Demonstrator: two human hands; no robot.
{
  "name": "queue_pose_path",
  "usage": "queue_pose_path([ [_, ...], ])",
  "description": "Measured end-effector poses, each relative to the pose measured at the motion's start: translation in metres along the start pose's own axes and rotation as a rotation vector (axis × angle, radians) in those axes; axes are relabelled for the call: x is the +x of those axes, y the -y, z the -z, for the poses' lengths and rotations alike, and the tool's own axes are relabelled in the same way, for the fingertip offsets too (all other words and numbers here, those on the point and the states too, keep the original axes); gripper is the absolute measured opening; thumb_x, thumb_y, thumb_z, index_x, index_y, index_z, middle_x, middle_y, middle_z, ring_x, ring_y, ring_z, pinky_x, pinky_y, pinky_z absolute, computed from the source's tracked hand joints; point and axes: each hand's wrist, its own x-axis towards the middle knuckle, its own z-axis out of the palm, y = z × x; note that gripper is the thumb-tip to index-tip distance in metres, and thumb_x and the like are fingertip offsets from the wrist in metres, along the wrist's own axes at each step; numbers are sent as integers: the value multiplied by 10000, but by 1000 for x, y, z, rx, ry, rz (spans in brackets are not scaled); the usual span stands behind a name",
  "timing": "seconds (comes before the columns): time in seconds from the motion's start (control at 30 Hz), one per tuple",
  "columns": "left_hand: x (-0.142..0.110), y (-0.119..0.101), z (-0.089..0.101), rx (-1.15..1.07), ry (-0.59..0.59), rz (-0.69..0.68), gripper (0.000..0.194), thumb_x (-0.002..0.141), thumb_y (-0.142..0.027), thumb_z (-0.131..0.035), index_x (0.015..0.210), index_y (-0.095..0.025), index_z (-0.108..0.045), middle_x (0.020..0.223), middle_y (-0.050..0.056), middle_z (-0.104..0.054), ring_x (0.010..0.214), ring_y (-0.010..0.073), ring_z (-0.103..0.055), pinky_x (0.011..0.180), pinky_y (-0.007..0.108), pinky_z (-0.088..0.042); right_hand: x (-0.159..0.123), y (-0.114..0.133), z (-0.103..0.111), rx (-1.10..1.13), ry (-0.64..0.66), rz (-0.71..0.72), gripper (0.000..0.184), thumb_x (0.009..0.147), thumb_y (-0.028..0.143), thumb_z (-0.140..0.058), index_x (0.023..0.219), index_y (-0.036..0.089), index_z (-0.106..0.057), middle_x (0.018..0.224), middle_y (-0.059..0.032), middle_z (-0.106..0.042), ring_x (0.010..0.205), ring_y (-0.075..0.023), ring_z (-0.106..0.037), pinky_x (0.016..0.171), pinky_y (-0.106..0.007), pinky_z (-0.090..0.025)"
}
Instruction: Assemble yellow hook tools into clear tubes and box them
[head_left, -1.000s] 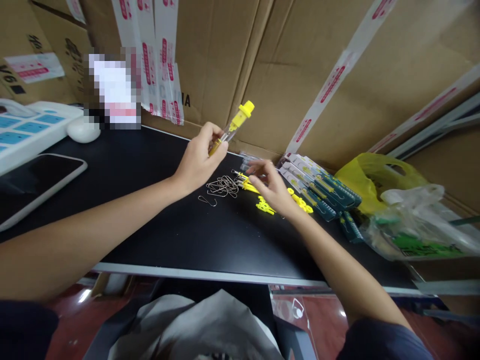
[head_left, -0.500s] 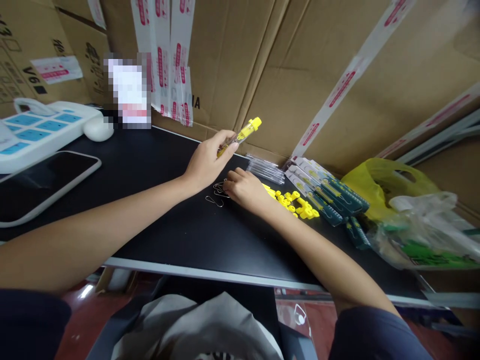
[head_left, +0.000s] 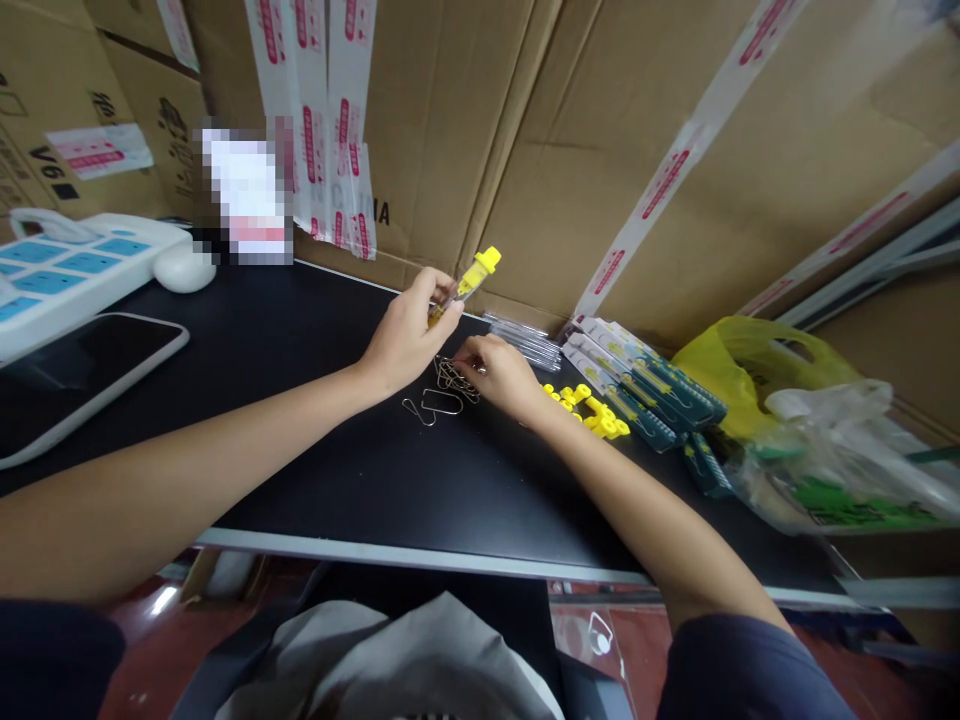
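Head view: the left hand (head_left: 409, 335) is closed around the lower part of a yellow-capped clear tube (head_left: 471, 282), held above the black tabletop (head_left: 450, 500) with its yellow end tilted up and away to the right. The right hand (head_left: 501, 378) is lower, its fingers curled together at the pile of bent wire hooks (head_left: 456, 382); whether it grips one of them cannot be told, since the fingers hide their tips.

The likeliest trouble is tangling: the hooks overlap and their curved ends may catch, so lifting one could drag others along or scatter them. A slim wire could also slip from a fingertip pinch. The tube, held at a slant by one hand only, might slide or turn if that hold loosened. The right forearm passes close above the loose yellow plastic fittings (head_left: 600, 418), and a low sweep could knock them about; the clear tubes (head_left: 529, 343) lying beyond the hand might roll if bumped.

As for looks, the held tube is slender and transparent, with a bright yellow piece inside its upper part and a wider yellow cap at the top; its lower part is hidden by the fingers. The hooks are thin, shiny, silvery wire with rounded bends, and at least one lies partly apart on the near-left side of the pile.
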Motion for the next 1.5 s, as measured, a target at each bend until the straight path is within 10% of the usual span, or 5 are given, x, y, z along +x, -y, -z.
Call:
queue_pose_path([
  [0.23, -1, 4, -3, -27, 25, 3, 94, 878, -194, -524, 958, -184, -475, 865, 29, -605, 828, 155, -599, 699, 280, -470, 6, -6, -5, 111, -27, -9, 49, 875, 152, -587, 859, 144, -632, 800, -36, -650, 717, -134, -545, 662, -249, -386],
  [0.7, -1, 5, -4, -2, 14, -31, 98, 873, -182, -519, 965, -180, -486, 852, 28, -608, 797, 157, -606, 724, 301, -445, 29, 11, 27, -346, 176, 239, 326, 999, 270, -355, 1148, 174, -629, 1170, -116, -624, 670, -131, -545, 545, -292, -273],
  [1.17, -2, 3, -4, -4, -22, -40, 110, 878, -181, -512, 985, -163, -493, 862, 35, -613, 796, 153, -598, 726, 289, -449, 37, 6, 36, -61, 517, 131, 141, 832, 105, -562, 868, 135, -695, 847, -67, -714, 681, -123, -566, 633, -252, -366],
  [1.37, -2, 2, -3, 7, 24, -7, 159, 883, -183, -511, 1038, -156, -528, 851, 27, -623, 781, 145, -592, 714, 283, -444, 25, -5, 47, 134, 439, 56, 107, 835, 83, -533, 827, 142, -622, 804, -34, -664, 702, -120, -547, 649, -247, -385],
  [1.5, -5, -5, -3, 30, 129, 45, 209, 894, -199, -510, 1087, -156, -578, 782, 4, -607, 688, 120, -563, 657, 266, -441, -11, -16, 48, 315, 142, -47, 73, 896, 201, -516, 842, 164, -546, 737, 0, -582, 649, -114, -491, 603, -244, -381],
])
